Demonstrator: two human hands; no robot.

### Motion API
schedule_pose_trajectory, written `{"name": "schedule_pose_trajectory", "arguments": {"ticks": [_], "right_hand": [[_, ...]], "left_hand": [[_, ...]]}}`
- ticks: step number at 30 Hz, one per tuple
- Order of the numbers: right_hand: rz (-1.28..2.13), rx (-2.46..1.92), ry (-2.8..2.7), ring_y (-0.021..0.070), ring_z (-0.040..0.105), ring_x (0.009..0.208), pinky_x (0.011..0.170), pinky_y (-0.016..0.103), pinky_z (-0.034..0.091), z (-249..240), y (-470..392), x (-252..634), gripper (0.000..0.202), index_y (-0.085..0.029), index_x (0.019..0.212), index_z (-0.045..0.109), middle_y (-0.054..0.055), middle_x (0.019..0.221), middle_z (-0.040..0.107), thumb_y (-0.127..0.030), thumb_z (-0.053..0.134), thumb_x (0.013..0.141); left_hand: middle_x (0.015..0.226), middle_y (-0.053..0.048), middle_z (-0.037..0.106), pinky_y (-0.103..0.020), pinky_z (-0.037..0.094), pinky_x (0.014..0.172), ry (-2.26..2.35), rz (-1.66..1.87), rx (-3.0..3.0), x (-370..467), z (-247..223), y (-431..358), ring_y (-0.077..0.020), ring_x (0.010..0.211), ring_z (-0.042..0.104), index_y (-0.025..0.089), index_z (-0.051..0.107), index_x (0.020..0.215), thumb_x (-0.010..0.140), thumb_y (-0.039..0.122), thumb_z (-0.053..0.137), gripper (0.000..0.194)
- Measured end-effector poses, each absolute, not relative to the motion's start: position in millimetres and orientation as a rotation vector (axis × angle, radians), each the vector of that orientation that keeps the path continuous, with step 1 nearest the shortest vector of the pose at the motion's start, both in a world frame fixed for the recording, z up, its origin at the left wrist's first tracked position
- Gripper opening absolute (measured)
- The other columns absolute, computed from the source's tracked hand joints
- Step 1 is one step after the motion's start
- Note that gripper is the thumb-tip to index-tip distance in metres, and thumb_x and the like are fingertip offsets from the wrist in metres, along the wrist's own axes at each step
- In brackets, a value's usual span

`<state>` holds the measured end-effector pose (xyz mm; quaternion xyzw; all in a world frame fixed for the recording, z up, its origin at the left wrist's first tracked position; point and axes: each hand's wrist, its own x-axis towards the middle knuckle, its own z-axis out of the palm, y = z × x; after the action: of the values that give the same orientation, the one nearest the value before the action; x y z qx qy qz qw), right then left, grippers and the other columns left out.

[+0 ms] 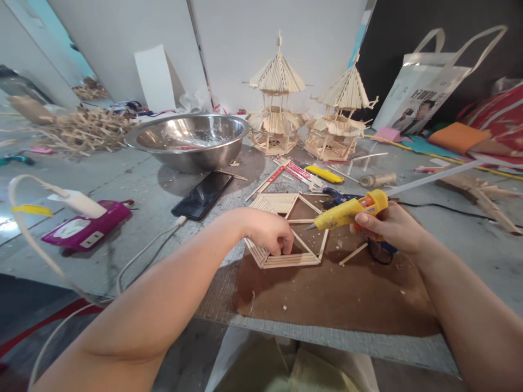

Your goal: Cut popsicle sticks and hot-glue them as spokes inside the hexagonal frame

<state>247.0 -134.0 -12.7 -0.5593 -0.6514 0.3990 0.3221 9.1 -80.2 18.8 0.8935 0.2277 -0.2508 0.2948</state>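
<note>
A flat six-sided frame of pale sticks (pixel 291 261) lies on a brown board (pixel 327 305); several of its sections are filled with sticks side by side. Over its lower left part is my left hand (pixel 272 231), with curled fingers pointing down inside the frame by the front rows; what they pinch, if anything, is hidden. My right hand (pixel 388 226) grips a yellow glue gun (pixel 351 211), its nozzle pointing left above the frame's right half. A translucent glue stick (pixel 433 178) juts from the gun's back. One loose stick (pixel 353 254) rests on the board, right of the frame.
Two stick pagodas (pixel 278 109) (pixel 339 117) stand behind, beside a steel bowl (pixel 192 141). A phone (pixel 203 195) and a purple power strip (pixel 87 226) with cables lie left. A yellow cutter (pixel 324 174), blue-handled pliers (pixel 339 197) and a white bag (pixel 425 87) are farther back.
</note>
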Motion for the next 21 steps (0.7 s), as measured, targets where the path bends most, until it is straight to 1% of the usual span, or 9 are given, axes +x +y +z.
{"name": "schedule_pose_trajectory", "arguments": {"ticks": [5, 9, 12, 15, 18, 20, 21], "right_hand": [[1.046, -1.48, -1.712, 0.0056, 0.032, 0.038, 0.035, 0.02, 0.021, -12, -134, 246, 0.04, -0.013, 0.058, 0.056, -0.004, 0.041, 0.039, -0.053, 0.052, 0.064], [1.02, -1.527, -1.617, 0.0055, 0.032, 0.036, 0.035, 0.02, 0.023, -15, -131, 248, 0.042, -0.013, 0.06, 0.055, -0.004, 0.039, 0.04, -0.054, 0.052, 0.063], [0.865, -1.565, -1.427, 0.0058, 0.035, 0.036, 0.036, 0.02, 0.027, -17, -124, 255, 0.04, -0.013, 0.065, 0.054, -0.004, 0.04, 0.042, -0.053, 0.052, 0.064], [0.754, -1.555, -1.116, 0.0053, 0.037, 0.034, 0.034, 0.02, 0.028, -17, -114, 267, 0.038, -0.015, 0.068, 0.05, -0.004, 0.043, 0.044, -0.052, 0.055, 0.062], [0.746, -1.484, -0.805, 0.006, 0.04, 0.033, 0.032, 0.019, 0.029, -20, -106, 283, 0.031, -0.018, 0.067, 0.046, -0.006, 0.043, 0.042, -0.046, 0.059, 0.061], [0.757, -1.476, -0.748, 0.0064, 0.042, 0.034, 0.033, 0.019, 0.034, -25, -101, 295, 0.025, -0.019, 0.07, 0.048, -0.005, 0.046, 0.046, -0.037, 0.062, 0.061], [0.764, -1.481, -0.725, 0.0064, 0.043, 0.035, 0.034, 0.019, 0.036, -28, -99, 300, 0.022, -0.018, 0.069, 0.049, -0.005, 0.046, 0.047, -0.031, 0.064, 0.06]], "left_hand": [[0.077, 0.001, 0.062, -0.016, 0.034, 0.053, 0.638, -0.671, 2.368, 9, 21, -82, -0.0083, 0.063, 0.051, 0.017, 0.061, 0.084, 0.063, 0.013, 0.048, 0.025], [0.083, -0.001, 0.062, -0.016, 0.036, 0.056, 0.702, -0.612, 2.35, 8, 21, -79, -0.0091, 0.068, 0.052, 0.017, 0.06, 0.086, 0.063, 0.014, 0.046, 0.028], [0.08, -0.001, 0.063, -0.017, 0.036, 0.058, 0.809, -0.449, 2.332, 8, 18, -73, -0.0093, 0.069, 0.053, 0.017, 0.059, 0.087, 0.064, 0.016, 0.045, 0.027], [0.074, -0.001, 0.063, -0.018, 0.037, 0.059, 0.958, -0.175, 2.35, 8, 13, -67, -0.0089, 0.066, 0.053, 0.016, 0.057, 0.09, 0.068, 0.019, 0.041, 0.027], [0.076, -0.002, 0.063, -0.019, 0.037, 0.061, 1.091, 0.057, 2.374, 8, 9, -64, -0.0087, 0.065, 0.053, 0.015, 0.056, 0.089, 0.071, 0.022, 0.039, 0.026], [0.077, -0.002, 0.062, -0.02, 0.037, 0.062, 1.149, 0.148, 2.393, 8, 8, -62, -0.0094, 0.066, 0.054, 0.016, 0.056, 0.087, 0.072, 0.025, 0.04, 0.024], [0.078, -0.002, 0.062, -0.02, 0.037, 0.062, 1.177, 0.172, 2.403, 8, 7, -62, -0.0098, 0.066, 0.054, 0.016, 0.057, 0.086, 0.072, 0.026, 0.04, 0.024]]}}
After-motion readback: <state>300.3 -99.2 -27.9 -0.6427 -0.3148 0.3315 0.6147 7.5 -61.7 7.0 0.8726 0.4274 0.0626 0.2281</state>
